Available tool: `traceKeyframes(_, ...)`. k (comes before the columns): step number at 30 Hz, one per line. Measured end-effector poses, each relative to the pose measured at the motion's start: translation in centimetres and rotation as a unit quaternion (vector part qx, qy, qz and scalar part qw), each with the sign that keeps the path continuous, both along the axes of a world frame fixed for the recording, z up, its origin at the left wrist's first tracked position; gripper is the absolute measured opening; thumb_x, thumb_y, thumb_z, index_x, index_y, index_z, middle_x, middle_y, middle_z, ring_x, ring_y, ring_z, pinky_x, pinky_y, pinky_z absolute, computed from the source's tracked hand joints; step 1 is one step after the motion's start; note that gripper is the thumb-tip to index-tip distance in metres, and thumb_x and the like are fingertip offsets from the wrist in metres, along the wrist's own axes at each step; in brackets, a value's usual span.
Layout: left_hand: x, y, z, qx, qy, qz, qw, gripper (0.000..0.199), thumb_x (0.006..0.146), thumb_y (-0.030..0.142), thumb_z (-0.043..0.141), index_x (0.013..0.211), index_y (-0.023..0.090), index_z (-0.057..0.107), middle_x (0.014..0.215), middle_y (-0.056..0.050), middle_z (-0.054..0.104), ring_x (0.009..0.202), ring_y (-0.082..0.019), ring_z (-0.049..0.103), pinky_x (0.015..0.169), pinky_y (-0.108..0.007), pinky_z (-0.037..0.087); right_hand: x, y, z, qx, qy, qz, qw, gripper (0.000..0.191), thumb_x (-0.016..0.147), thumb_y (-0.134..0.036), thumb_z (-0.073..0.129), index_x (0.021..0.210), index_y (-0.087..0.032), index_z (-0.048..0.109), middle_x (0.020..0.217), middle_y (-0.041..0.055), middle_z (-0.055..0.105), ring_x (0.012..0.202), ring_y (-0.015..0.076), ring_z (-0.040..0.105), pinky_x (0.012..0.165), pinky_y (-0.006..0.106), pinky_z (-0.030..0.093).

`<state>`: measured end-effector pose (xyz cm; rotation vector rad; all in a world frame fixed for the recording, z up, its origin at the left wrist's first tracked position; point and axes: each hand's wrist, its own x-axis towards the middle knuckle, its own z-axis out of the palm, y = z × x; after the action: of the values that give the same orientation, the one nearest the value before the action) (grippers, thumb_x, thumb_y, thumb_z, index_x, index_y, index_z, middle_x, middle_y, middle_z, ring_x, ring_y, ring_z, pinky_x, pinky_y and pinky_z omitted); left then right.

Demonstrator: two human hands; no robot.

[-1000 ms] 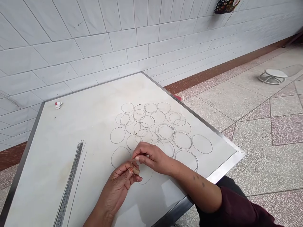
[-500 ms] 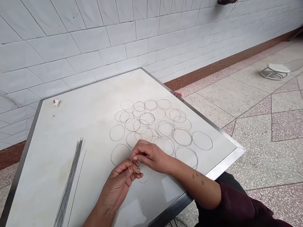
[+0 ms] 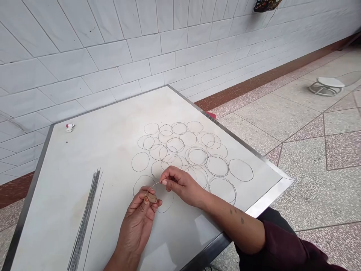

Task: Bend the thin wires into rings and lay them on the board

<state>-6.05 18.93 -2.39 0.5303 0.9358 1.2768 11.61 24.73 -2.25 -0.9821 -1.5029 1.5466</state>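
Between my two hands is a thin wire [image 3: 154, 184], bent in a curve. My left hand [image 3: 138, 222] pinches one part of it, together with a small brown piece [image 3: 152, 198] whose kind I cannot make out. My right hand [image 3: 180, 184] grips the wire between thumb and forefinger, a little to the right. A fine curved length of wire also shows below and between the hands. Several wire rings [image 3: 216, 165] lie spread and overlapping on the white table [image 3: 118, 124] beyond my hands.
A bundle of straight wires [image 3: 84, 222] lies on the table's left side, with one single wire [image 3: 93, 226] beside it. A small white and red object [image 3: 70, 128] sits near the far left corner. Tiled wall [image 3: 113, 56] borders the far edge. A low round stool [image 3: 327, 86] stands on the floor.
My hands have moved apart: the left went left with the brown piece, the right slightly right. More of the curved wire shows between them. The view has tilted slightly.
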Motion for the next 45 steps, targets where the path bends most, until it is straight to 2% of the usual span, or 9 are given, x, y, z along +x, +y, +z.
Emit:
traceKeyframes(7,-0.3,0.1,0.1,-0.009,-0.012,-0.037,0.999,0.013,0.075,0.028,0.078,0.071,0.017,0.072,0.099,-0.006,0.053,0.079,-0.015,0.050,0.077,-0.029,0.052,0.7,0.3,0.1,-0.073,0.081,0.051,0.993,0.022,0.091,-0.039,0.059,0.087,-0.018,0.057,0.076,-0.0026,0.050,0.069,0.0111,0.046,0.069,0.028,0.038)
traceKeyframes(13,-0.2,-0.2,0.3,0.029,0.000,-0.095,0.995,0.015,0.079,0.028,0.074,0.071,0.016,0.073,0.091,-0.006,0.051,0.076,-0.014,0.049,0.071,-0.027,0.050,0.6,0.2,-0.2,-0.114,0.148,0.042,0.981,0.026,0.086,-0.042,0.068,0.082,-0.018,0.059,0.068,-0.0046,0.046,0.061,0.0096,0.040,0.062,0.026,0.032)
traceKeyframes(16,-0.1,-0.3,0.2,0.032,0.005,-0.078,0.996,0.013,0.079,0.028,0.074,0.072,0.017,0.074,0.093,-0.006,0.051,0.077,-0.014,0.048,0.072,-0.027,0.050,0.5,0.2,-0.2,-0.120,0.163,0.033,0.979,0.027,0.084,-0.043,0.070,0.082,-0.018,0.061,0.069,-0.0046,0.047,0.061,0.0092,0.040,0.062,0.026,0.032)
traceKeyframes(22,-0.2,-0.1,0.0,-0.007,-0.002,-0.013,1.000,0.012,0.074,0.029,0.080,0.074,0.018,0.073,0.100,-0.005,0.053,0.079,-0.014,0.051,0.074,-0.027,0.051,0.8,0.4,-0.1,-0.171,0.204,0.083,0.960,0.034,0.090,-0.050,0.063,0.093,-0.016,0.067,0.074,-0.0014,0.051,0.065,0.0097,0.045,0.066,0.026,0.035)
traceKeyframes(29,-0.1,-0.1,0.1,-0.026,-0.017,-0.010,0.999,0.013,0.073,0.028,0.081,0.074,0.018,0.073,0.098,-0.004,0.055,0.077,-0.013,0.053,0.075,-0.027,0.051,0.7,0.5,-0.2,-0.239,0.275,0.096,0.926,0.034,0.081,-0.046,0.076,0.080,-0.014,0.063,0.076,-0.0007,0.053,0.064,0.0086,0.045,0.064,0.026,0.037)
traceKeyframes(37,0.0,-0.3,0.2,0.014,-0.010,-0.054,0.998,0.012,0.077,0.028,0.077,0.073,0.018,0.073,0.095,-0.004,0.054,0.067,-0.011,0.048,0.071,-0.029,0.051,0.7,0.6,-0.4,-0.287,0.307,0.049,0.906,0.033,0.074,-0.038,0.083,0.075,-0.013,0.062,0.078,-0.0003,0.056,0.059,0.0063,0.042,0.059,0.024,0.035)
traceKeyframes(40,0.0,-0.3,0.3,0.017,-0.012,-0.052,0.998,0.012,0.076,0.028,0.078,0.072,0.018,0.073,0.095,-0.003,0.054,0.067,-0.010,0.048,0.071,-0.028,0.051,0.7,0.6,-0.5,-0.274,0.312,0.057,0.908,0.034,0.075,-0.042,0.082,0.078,-0.013,0.066,0.075,-0.0008,0.055,0.060,0.0069,0.042,0.060,0.024,0.036)
traceKeyframes(45,-0.1,-0.2,0.3,-0.005,-0.023,-0.014,1.000,0.009,0.075,0.025,0.079,0.075,0.018,0.073,0.098,-0.003,0.054,0.074,-0.011,0.052,0.072,-0.025,0.050,1.1,0.5,-0.2,-0.264,0.309,0.113,0.907,0.036,0.086,-0.047,0.071,0.094,-0.012,0.071,0.074,0.0002,0.055,0.066,0.0088,0.049,0.067,0.025,0.041)
